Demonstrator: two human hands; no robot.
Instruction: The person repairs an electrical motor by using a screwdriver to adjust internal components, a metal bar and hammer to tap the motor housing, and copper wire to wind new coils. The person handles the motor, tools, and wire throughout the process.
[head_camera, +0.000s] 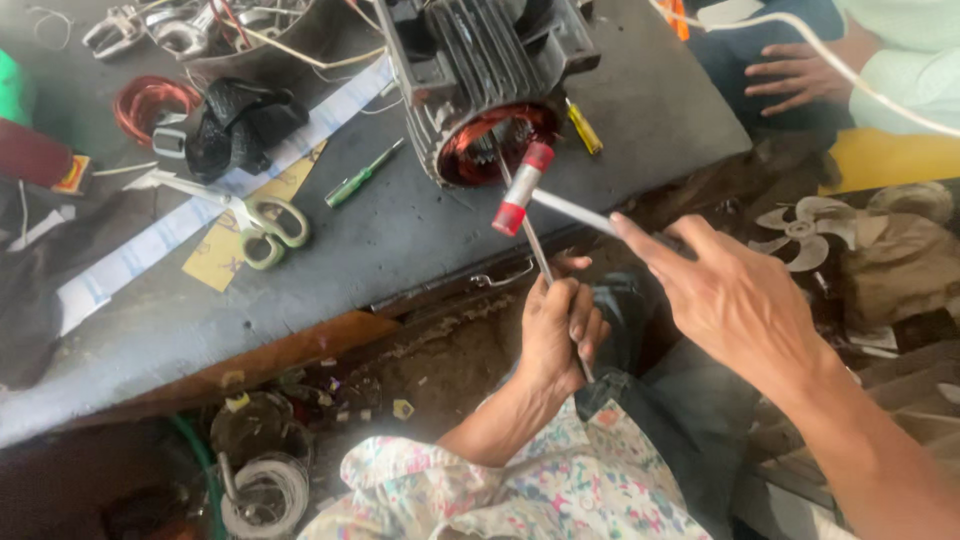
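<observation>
Hammer (524, 188), small, red and white head, pale handle: my right hand (735, 300) grips the handle end, index finger stretched along the shaft, the other fingers wrapped round it as far as I can tell. Head hangs just in front of the motor stator (487, 75) opening, close to the copper windings (470, 155).

My left hand (560, 330) is clenched round a thin metal rod (522, 215), fingers curled tight, thumb on top. Rod runs up from my fist, passes behind the hammer head, tip reaches into the stator mouth. Whether hammer and rod touch, I cannot tell.

Stator sits on its side at the edge of a dark grey workbench (420, 230), finned black casing, open end facing me. Just right of it, a yellow-handled screwdriver (584, 127). Left of it, a green screwdriver (362, 175), then scissors (262, 225) with pale green handles on a white strip. Red wire coil (150, 100) further left, at the back.

Another person's hand (795, 75) rests top right, well apart. White fan blade (805, 235) lies on the floor to my right.
</observation>
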